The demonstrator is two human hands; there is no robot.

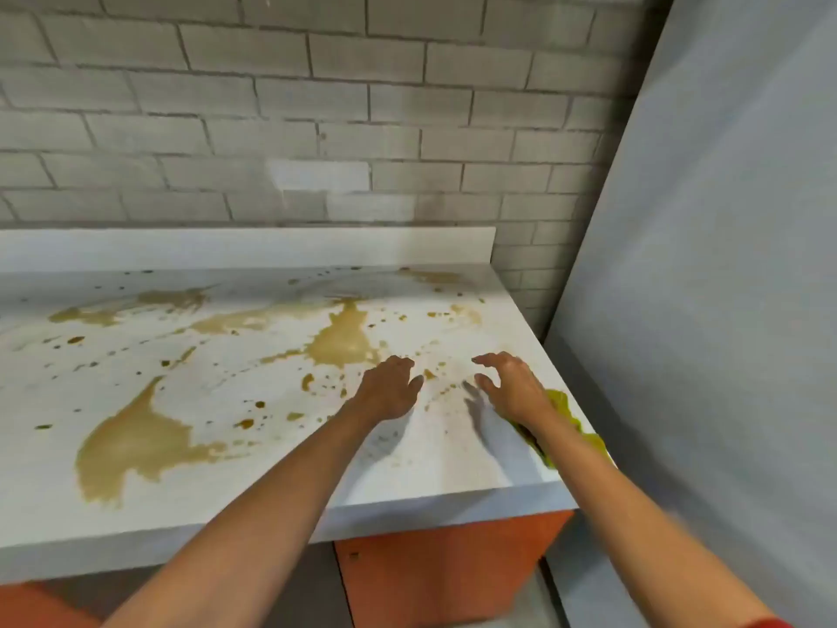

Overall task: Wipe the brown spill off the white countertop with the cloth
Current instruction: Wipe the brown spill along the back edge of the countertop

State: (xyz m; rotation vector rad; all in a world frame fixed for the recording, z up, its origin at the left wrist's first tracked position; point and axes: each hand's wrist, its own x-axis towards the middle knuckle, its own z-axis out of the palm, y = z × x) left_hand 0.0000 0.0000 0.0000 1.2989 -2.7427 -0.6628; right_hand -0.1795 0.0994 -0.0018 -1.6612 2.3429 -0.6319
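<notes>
brown spill [136,441] covers the white countertop [453,464] unwiped; left hand [389,392] and right hand [512,387] hover empty, fingers loose, yellow-green cloth [566,414] ungripped.

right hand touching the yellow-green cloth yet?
Cannot tell. Head view: the right hand has spread fingers holding nothing, but its wrist overlaps the yellow-green cloth at the countertop edge, hiding any contact or gap.
</notes>
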